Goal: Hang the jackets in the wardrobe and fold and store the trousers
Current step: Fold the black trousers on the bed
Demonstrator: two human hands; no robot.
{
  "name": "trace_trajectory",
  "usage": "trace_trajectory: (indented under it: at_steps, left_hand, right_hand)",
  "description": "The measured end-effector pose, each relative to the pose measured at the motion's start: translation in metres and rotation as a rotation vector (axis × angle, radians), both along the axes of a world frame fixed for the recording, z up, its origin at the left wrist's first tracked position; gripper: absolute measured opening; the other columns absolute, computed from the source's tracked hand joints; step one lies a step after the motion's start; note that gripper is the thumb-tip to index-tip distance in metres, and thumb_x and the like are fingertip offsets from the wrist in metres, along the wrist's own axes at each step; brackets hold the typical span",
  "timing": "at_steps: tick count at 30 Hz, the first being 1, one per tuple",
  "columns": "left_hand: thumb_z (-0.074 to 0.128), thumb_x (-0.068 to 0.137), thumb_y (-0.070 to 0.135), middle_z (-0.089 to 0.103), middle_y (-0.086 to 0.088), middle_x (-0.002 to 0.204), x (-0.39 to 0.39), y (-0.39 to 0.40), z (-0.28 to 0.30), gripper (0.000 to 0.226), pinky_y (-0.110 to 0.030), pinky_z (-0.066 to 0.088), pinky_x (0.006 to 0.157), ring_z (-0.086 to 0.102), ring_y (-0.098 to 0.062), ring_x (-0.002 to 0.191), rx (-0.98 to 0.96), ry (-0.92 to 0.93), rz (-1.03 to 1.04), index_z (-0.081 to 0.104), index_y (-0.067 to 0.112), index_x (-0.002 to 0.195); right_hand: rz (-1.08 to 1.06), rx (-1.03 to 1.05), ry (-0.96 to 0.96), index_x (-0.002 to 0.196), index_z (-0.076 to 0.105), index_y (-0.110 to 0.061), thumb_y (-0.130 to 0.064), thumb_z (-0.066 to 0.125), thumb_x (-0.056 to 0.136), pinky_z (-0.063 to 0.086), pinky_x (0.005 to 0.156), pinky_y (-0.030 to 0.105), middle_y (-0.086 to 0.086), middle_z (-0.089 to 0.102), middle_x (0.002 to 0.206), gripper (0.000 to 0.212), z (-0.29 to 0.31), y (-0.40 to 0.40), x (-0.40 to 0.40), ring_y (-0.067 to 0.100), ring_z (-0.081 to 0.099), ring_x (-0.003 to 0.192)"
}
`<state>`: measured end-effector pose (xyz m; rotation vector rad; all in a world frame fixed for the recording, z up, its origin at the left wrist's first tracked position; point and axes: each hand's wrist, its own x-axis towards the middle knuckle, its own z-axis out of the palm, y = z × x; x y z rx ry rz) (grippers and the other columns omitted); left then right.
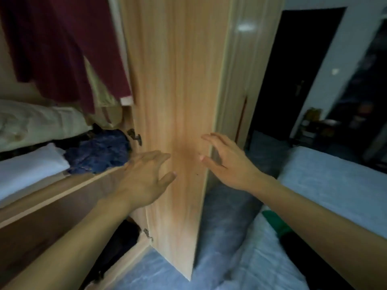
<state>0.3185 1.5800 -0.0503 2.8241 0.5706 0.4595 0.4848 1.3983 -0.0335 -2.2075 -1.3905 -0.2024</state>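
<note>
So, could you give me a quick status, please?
Left hand and right hand open, empty. Maroon garment hanging in wardrobe. Wardrobe door open between hands.

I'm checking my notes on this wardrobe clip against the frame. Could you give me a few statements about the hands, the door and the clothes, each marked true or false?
1. Both hands are empty, fingers spread. True: the left hand and right hand hold nothing.
2. The wardrobe door is fully shut. False: it stands open, showing the inside.
3. A dark red garment hangs in the wardrobe. True.
4. The left hand grips a hanger. False: no hanger is in it.
5. A crumpled dark blue garment lies on a shelf. True.
</note>
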Motion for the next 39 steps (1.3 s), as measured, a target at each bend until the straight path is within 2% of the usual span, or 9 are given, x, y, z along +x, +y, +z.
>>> trace_trajectory:
  at_steps: [8, 11, 16, 19, 25, 29, 33, 37, 39]
  left_hand:
    - [0.031, 0.083, 0.07, 0.055, 0.004, 0.14, 0.037, -0.11, -0.041, 0.073, -0.04, 0.042, 0.104, 0.05, -0.024, 0.127, -0.142, -0.005, -0.393, 0.05, 0.028, 0.14]
    - [0.026, 0.081, 0.074, 0.051, 0.003, 0.145, 0.049, -0.147, -0.04, 0.082, -0.042, 0.04, 0.108, 0.047, -0.024, 0.132, -0.158, 0.002, -0.491, 0.049, 0.026, 0.143]
    - [0.025, 0.08, 0.077, 0.05, 0.002, 0.146, 0.065, -0.202, -0.042, 0.083, -0.043, 0.04, 0.106, 0.046, -0.023, 0.132, -0.131, 0.019, -0.566, 0.048, 0.027, 0.143]
    - [0.022, 0.078, 0.078, 0.051, 0.002, 0.145, 0.076, -0.236, -0.044, 0.086, -0.044, 0.041, 0.106, 0.048, -0.023, 0.13, -0.087, 0.019, -0.585, 0.05, 0.027, 0.142]
    - [0.024, 0.077, 0.077, 0.053, 0.002, 0.142, 0.103, -0.337, -0.043, 0.083, -0.043, 0.041, 0.106, 0.048, -0.025, 0.128, -0.069, 0.03, -0.634, 0.051, 0.028, 0.139]
    - [0.031, 0.08, 0.073, 0.051, 0.002, 0.144, 0.121, -0.417, -0.052, 0.078, -0.037, 0.039, 0.105, 0.047, -0.024, 0.128, -0.035, 0.1, -0.623, 0.05, 0.028, 0.14]
    - [0.033, 0.08, 0.069, 0.058, 0.002, 0.133, 0.139, -0.477, -0.062, 0.07, -0.042, 0.043, 0.1, 0.051, -0.025, 0.121, 0.017, 0.197, -0.645, 0.056, 0.028, 0.132]
    - [0.035, 0.081, 0.069, 0.057, 0.004, 0.135, 0.159, -0.505, -0.07, 0.069, -0.043, 0.044, 0.1, 0.051, -0.023, 0.121, 0.041, 0.254, -0.641, 0.053, 0.029, 0.135]
    - [0.031, 0.08, 0.073, 0.061, 0.007, 0.127, 0.178, -0.509, -0.074, 0.07, -0.044, 0.047, 0.095, 0.054, -0.021, 0.114, 0.039, 0.265, -0.645, 0.056, 0.031, 0.13]
  right_hand:
    - [-0.368, -0.15, -0.002, 0.149, 0.029, -0.034, -0.069, 0.032, 0.09, 0.033, 0.111, 0.055, 0.001, 0.029, 0.158, 0.069, -0.046, -0.159, -0.047, 0.024, 0.032, 0.143]
    - [-0.507, -0.144, 0.053, 0.151, 0.029, -0.033, -0.07, 0.033, 0.09, 0.03, 0.114, 0.054, 0.001, 0.026, 0.16, 0.071, -0.057, -0.208, -0.062, 0.022, 0.029, 0.145]
    - [-0.658, -0.074, 0.115, 0.152, 0.03, -0.03, -0.053, 0.045, 0.098, 0.027, 0.117, 0.049, 0.001, 0.026, 0.16, 0.061, -0.069, -0.282, -0.069, 0.022, 0.026, 0.146]
    - [-0.7, -0.004, 0.133, 0.152, 0.031, -0.028, -0.053, 0.045, 0.098, 0.027, 0.118, 0.044, 0.001, 0.028, 0.159, 0.061, -0.069, -0.322, -0.063, 0.02, 0.026, 0.146]
    - [-0.754, 0.108, 0.17, 0.151, 0.031, -0.029, -0.054, 0.048, 0.096, 0.028, 0.117, 0.047, 0.001, 0.03, 0.158, 0.062, -0.078, -0.424, -0.043, 0.019, 0.026, 0.146]
    - [-0.778, 0.111, 0.24, 0.15, 0.032, -0.03, -0.069, 0.039, 0.086, 0.03, 0.116, 0.048, 0.0, 0.031, 0.157, 0.076, -0.092, -0.499, -0.026, 0.018, 0.028, 0.145]
    - [-0.796, 0.084, 0.262, 0.15, 0.034, -0.026, -0.057, 0.049, 0.092, 0.03, 0.116, 0.048, 0.003, 0.032, 0.157, 0.068, -0.106, -0.562, -0.007, 0.022, 0.029, 0.145]
    - [-0.797, 0.096, 0.277, 0.15, 0.034, -0.026, -0.057, 0.045, 0.089, 0.031, 0.115, 0.049, 0.004, 0.033, 0.157, 0.07, -0.12, -0.594, 0.006, 0.022, 0.03, 0.144]
    - [-0.807, 0.096, 0.293, 0.151, 0.033, -0.025, -0.055, 0.046, 0.09, 0.03, 0.116, 0.049, 0.004, 0.033, 0.157, 0.069, -0.128, -0.601, 0.013, 0.022, 0.029, 0.145]
